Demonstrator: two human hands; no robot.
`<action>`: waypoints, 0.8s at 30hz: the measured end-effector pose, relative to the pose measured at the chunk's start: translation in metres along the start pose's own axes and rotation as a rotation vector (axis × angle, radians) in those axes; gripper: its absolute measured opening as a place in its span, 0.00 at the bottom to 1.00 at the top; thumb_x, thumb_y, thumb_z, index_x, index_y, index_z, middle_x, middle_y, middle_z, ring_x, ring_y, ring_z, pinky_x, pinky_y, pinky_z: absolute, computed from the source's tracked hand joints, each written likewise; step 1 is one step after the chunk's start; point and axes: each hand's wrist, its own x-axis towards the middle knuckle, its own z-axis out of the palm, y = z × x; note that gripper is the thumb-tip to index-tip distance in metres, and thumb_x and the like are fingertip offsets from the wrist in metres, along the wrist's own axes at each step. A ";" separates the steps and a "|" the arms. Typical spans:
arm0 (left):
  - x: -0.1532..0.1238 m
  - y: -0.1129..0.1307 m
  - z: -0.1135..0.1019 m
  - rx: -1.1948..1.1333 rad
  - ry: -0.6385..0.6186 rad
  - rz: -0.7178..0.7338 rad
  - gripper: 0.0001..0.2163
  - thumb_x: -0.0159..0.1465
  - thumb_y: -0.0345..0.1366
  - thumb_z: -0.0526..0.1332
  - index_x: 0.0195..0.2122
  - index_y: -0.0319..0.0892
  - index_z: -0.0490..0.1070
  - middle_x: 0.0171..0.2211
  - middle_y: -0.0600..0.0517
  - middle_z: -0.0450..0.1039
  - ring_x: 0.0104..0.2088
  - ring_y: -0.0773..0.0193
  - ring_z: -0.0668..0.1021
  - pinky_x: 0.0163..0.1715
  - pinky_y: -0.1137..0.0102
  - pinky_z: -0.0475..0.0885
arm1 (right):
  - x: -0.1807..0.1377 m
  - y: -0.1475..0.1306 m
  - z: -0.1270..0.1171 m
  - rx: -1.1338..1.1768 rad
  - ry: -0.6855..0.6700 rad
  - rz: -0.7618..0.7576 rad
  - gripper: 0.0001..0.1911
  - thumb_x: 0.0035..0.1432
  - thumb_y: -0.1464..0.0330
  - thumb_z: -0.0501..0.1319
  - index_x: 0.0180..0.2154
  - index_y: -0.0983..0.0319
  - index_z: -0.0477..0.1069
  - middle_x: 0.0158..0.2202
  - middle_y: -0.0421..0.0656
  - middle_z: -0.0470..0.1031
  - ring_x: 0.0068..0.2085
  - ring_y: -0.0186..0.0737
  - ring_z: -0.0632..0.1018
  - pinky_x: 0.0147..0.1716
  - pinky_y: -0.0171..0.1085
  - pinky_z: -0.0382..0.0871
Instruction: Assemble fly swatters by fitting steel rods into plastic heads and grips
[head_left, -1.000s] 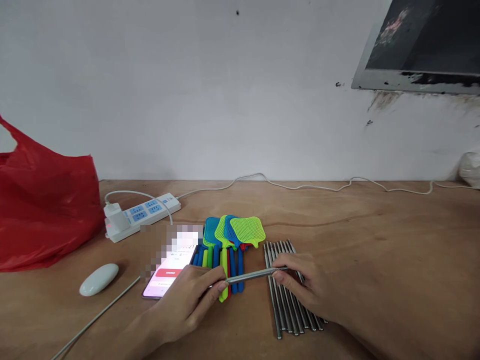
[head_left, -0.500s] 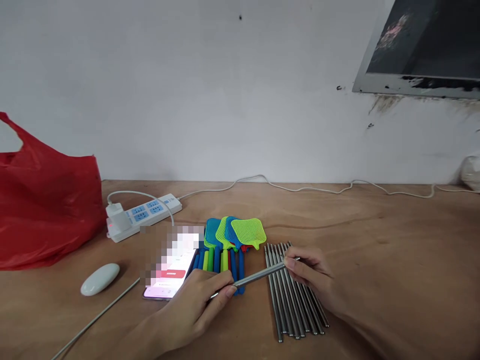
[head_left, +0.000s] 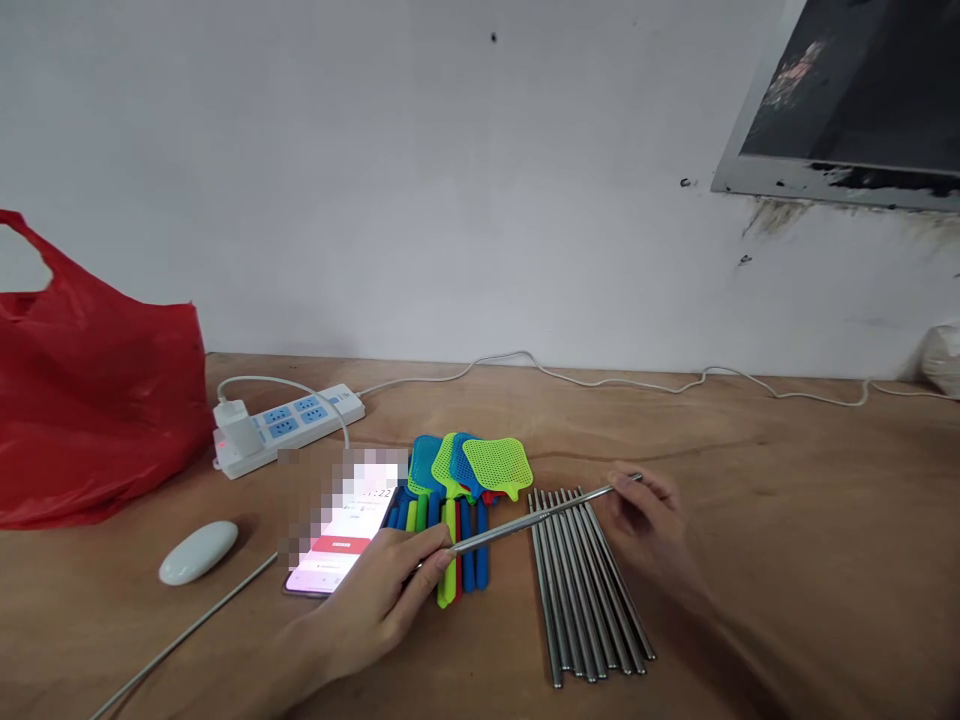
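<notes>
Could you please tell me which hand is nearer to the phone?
Left. The left hand is close by the near right corner of the phone, while the right hand is farther off to the right, past the row of metal rods.

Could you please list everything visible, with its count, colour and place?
held rod: 1, silver, between both hands
loose rods: several, silver, right of handles
handles: several, blue, green, yellow-green, red, beside phone
perforated heads: several, blue, yellow-green, red, behind handles
phone: 1, pinkish-white screen, centre left
power strip: 1, white and blue, rear left
adapter: 1, white, on strip
oval object: 1, white, left of phone
bag: 1, red, far left
cables: 3 visible, pale, rear and left
bundle: 1, whitish, right edge
panel: 1, dark, grey-framed, upper right
wall: 1, grey, behind
table: 1, brown, below
left hand: 1, bare, gripping rod
right hand: 1, bare, at rod's far end
</notes>
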 end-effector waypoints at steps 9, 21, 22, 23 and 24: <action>0.003 0.007 -0.010 0.001 -0.111 -0.013 0.12 0.75 0.37 0.46 0.34 0.46 0.61 0.25 0.57 0.64 0.23 0.64 0.67 0.24 0.70 0.56 | -0.014 -0.014 0.005 -0.460 -0.483 -0.202 0.24 0.70 0.56 0.50 0.25 0.60 0.69 0.20 0.37 0.66 0.24 0.34 0.69 0.27 0.36 0.60; 0.005 0.010 -0.014 0.087 -0.114 -0.005 0.10 0.74 0.37 0.46 0.38 0.46 0.63 0.28 0.55 0.70 0.24 0.61 0.70 0.26 0.68 0.57 | -0.014 -0.017 0.015 -1.052 -0.549 -0.722 0.10 0.71 0.66 0.53 0.43 0.59 0.73 0.36 0.46 0.81 0.36 0.46 0.78 0.35 0.42 0.67; 0.005 0.010 -0.013 0.077 -0.116 -0.020 0.10 0.75 0.37 0.45 0.38 0.46 0.62 0.27 0.55 0.69 0.24 0.62 0.69 0.25 0.69 0.57 | -0.014 -0.020 0.017 -1.092 -0.548 -0.725 0.11 0.71 0.67 0.52 0.41 0.60 0.72 0.35 0.46 0.80 0.34 0.45 0.78 0.33 0.41 0.65; 0.005 0.011 -0.012 0.064 -0.116 -0.035 0.10 0.75 0.37 0.45 0.38 0.46 0.62 0.26 0.56 0.68 0.23 0.62 0.69 0.25 0.69 0.56 | -0.014 -0.023 0.018 -1.122 -0.548 -0.716 0.12 0.72 0.67 0.50 0.39 0.60 0.71 0.33 0.46 0.79 0.33 0.45 0.77 0.31 0.41 0.63; 0.006 0.013 -0.012 0.050 -0.112 -0.049 0.10 0.75 0.38 0.45 0.37 0.46 0.62 0.26 0.56 0.67 0.23 0.62 0.69 0.25 0.69 0.56 | -0.014 -0.026 0.019 -1.140 -0.550 -0.697 0.13 0.72 0.66 0.49 0.37 0.60 0.70 0.31 0.45 0.78 0.30 0.43 0.77 0.28 0.40 0.61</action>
